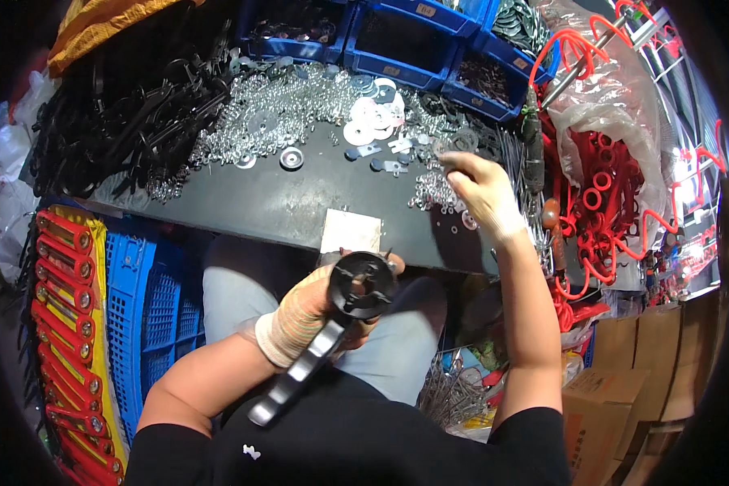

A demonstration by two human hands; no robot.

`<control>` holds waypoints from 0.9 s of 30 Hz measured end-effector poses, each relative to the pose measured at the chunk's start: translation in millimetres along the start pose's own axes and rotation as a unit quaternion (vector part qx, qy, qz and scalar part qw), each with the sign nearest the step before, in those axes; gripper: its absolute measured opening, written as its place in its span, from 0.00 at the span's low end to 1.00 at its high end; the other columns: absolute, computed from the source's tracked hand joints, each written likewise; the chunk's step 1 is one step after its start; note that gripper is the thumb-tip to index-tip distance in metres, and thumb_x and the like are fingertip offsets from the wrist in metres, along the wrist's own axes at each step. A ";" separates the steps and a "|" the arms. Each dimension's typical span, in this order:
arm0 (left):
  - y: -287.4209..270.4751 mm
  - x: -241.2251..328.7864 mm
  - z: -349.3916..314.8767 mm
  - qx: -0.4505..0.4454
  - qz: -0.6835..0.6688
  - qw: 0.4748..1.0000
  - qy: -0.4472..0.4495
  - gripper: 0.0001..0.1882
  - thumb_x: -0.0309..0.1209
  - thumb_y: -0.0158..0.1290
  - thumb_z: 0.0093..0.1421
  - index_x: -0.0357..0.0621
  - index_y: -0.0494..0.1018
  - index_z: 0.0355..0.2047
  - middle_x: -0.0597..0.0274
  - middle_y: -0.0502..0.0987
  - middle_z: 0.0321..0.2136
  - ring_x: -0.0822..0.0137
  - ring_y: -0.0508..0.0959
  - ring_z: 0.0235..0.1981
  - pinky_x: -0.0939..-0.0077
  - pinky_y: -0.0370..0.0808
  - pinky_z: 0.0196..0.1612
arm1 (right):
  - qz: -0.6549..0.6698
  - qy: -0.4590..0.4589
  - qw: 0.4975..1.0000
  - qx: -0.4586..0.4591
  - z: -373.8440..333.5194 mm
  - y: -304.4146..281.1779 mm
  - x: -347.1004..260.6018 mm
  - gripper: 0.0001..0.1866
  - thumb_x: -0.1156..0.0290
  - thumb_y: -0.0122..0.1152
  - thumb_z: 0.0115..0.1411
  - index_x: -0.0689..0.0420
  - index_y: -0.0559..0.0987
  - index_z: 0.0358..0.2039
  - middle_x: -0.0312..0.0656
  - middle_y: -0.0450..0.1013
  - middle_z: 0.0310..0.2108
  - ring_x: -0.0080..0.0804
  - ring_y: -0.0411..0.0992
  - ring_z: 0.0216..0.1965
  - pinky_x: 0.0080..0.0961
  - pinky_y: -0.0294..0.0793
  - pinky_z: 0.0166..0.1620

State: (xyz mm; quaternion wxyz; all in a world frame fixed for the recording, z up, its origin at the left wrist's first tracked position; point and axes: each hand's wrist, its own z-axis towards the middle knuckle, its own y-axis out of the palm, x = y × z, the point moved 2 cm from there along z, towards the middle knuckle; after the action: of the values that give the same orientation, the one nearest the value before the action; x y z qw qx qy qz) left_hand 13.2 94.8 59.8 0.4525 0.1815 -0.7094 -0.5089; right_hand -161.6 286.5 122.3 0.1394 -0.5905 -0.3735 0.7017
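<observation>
My left hand (pixel 305 312), in a striped knit glove, is closed around a black lever-like part with a round, hollow head (pixel 363 285) and a long shiny handle (pixel 298 374). The head faces up, with several prongs around its open middle; the handle slants down toward my body. My right hand (pixel 484 194) is over the right side of the bench, beside a heap of small shiny metal parts (pixel 435 190). Its fingers are curled with the tips close together; whatever they pinch, if anything, is too small to make out. White discs (pixel 373 117) lie just beyond it.
Blue bins (pixel 397 69) line the back of the dark bench (pixel 243 202). Black handles (pixel 146 113) pile up at left, near a round metal cup (pixel 292 159). Red parts (pixel 599 182) and coiled red hoses stand at right. Red tools (pixel 65 300) and a blue crate (pixel 130 283) sit lower left.
</observation>
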 end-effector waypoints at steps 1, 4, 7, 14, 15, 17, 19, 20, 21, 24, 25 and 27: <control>-4.1 -2.7 1.0 -0.023 0.040 0.999 0.017 0.31 0.47 0.54 0.56 0.43 0.64 0.55 0.63 0.72 0.28 0.75 0.72 0.21 0.83 0.69 0.21 | 0.132 -0.017 0.991 0.002 -25.9 6.9 -9.8 0.15 0.73 0.59 0.51 0.63 0.78 0.41 0.39 0.74 0.29 0.24 0.70 0.30 0.21 0.71 0.37; 14.5 -0.5 -0.7 0.063 0.123 0.990 0.039 0.29 0.41 0.55 0.55 0.38 0.66 0.54 0.65 0.74 0.37 0.75 0.74 0.33 0.81 0.71 0.36 | 0.324 0.041 0.944 -0.040 -103.0 30.1 -30.5 0.11 0.76 0.62 0.52 0.63 0.79 0.37 0.35 0.76 0.32 0.20 0.71 0.34 0.19 0.71 0.40; 20.0 -8.1 8.2 0.013 0.161 0.987 0.026 0.31 0.36 0.56 0.56 0.37 0.62 0.58 0.65 0.70 0.48 0.74 0.69 0.49 0.76 0.64 0.55 | 0.515 0.068 0.854 -0.023 -142.2 53.0 -34.8 0.09 0.78 0.66 0.51 0.61 0.78 0.33 0.35 0.75 0.31 0.19 0.71 0.33 0.17 0.71 0.39; 29.3 -14.2 5.0 0.058 0.204 0.977 0.022 0.31 0.34 0.58 0.52 0.36 0.64 0.56 0.64 0.73 0.44 0.74 0.72 0.45 0.78 0.67 0.50 | 0.332 0.017 0.931 0.150 -156.3 69.7 -38.1 0.23 0.70 0.75 0.44 0.59 0.71 0.38 0.31 0.69 0.26 0.19 0.67 0.28 0.16 0.69 0.34; 29.7 -13.8 2.8 0.055 0.256 0.965 0.012 0.33 0.36 0.58 0.50 0.36 0.64 0.55 0.61 0.75 0.42 0.72 0.74 0.42 0.79 0.69 0.47 | 0.374 -0.016 0.920 0.114 -155.0 76.8 -26.0 0.31 0.73 0.73 0.46 0.57 0.67 0.49 0.35 0.71 0.34 0.19 0.69 0.33 0.14 0.69 0.38; 40.6 -0.6 -14.3 0.044 0.178 0.982 -0.049 0.22 0.34 0.54 0.57 0.38 0.70 0.51 0.67 0.75 0.41 0.77 0.72 0.43 0.81 0.67 0.49 | 0.323 -0.093 0.934 0.120 -146.9 80.0 -33.2 0.37 0.66 0.74 0.46 0.57 0.63 0.54 0.37 0.70 0.38 0.21 0.69 0.37 0.17 0.70 0.40; 38.8 5.9 -29.4 0.008 0.249 0.965 -0.075 0.18 0.37 0.51 0.59 0.39 0.72 0.46 0.68 0.76 0.37 0.79 0.73 0.39 0.83 0.68 0.45 | 0.295 -0.176 0.939 -0.023 -136.2 80.0 -56.9 0.29 0.58 0.72 0.45 0.57 0.72 0.45 0.41 0.70 0.40 0.29 0.69 0.42 0.27 0.68 0.47; 28.6 11.5 -45.0 -0.047 0.250 0.960 -0.113 0.16 0.40 0.50 0.59 0.40 0.73 0.39 0.65 0.76 0.33 0.79 0.74 0.32 0.84 0.70 0.35 | 0.364 -0.201 0.904 -0.098 -139.0 89.4 -58.9 0.23 0.61 0.71 0.45 0.58 0.75 0.39 0.41 0.70 0.39 0.30 0.69 0.42 0.27 0.68 0.47; 21.2 8.6 -50.4 -0.038 0.246 0.962 -0.110 0.16 0.40 0.50 0.59 0.40 0.73 0.39 0.65 0.76 0.33 0.79 0.74 0.32 0.84 0.70 0.35 | 0.429 -0.221 0.859 -0.171 -144.4 99.5 -60.9 0.18 0.64 0.71 0.45 0.58 0.77 0.34 0.41 0.71 0.38 0.31 0.70 0.41 0.28 0.68 0.47; -12.4 -15.1 -62.7 -0.001 0.059 0.951 -0.304 0.16 0.43 0.51 0.57 0.40 0.70 0.31 0.63 0.71 0.23 0.76 0.69 0.20 0.85 0.64 0.20 | 0.464 -0.091 0.865 -0.167 -167.2 139.9 -36.7 0.10 0.70 0.68 0.46 0.57 0.75 0.27 0.40 0.71 0.36 0.31 0.70 0.39 0.28 0.68 0.44; -25.9 -20.3 -61.6 0.009 -0.001 0.932 -0.363 0.17 0.44 0.51 0.56 0.40 0.69 0.29 0.62 0.69 0.19 0.75 0.68 0.16 0.85 0.62 0.15 | 0.483 -0.011 0.860 -0.163 -172.4 151.2 -25.0 0.10 0.71 0.68 0.46 0.57 0.75 0.26 0.40 0.71 0.36 0.31 0.70 0.39 0.28 0.68 0.44; -52.0 -53.3 -57.0 -0.060 -0.089 0.945 -0.308 0.18 0.45 0.45 0.60 0.40 0.68 0.30 0.61 0.66 0.20 0.76 0.63 0.14 0.87 0.56 0.13 | 0.474 0.027 0.865 -0.165 -175.7 158.4 -8.2 0.10 0.72 0.67 0.48 0.57 0.75 0.29 0.38 0.71 0.35 0.29 0.70 0.40 0.28 0.68 0.46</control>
State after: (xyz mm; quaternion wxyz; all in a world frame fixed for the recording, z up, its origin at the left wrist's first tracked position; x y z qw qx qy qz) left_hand 77.7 79.7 -6.5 0.1747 0.0502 -0.7633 -0.6200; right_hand 43.3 236.4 14.9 -0.2993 -0.7297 -0.1551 0.5949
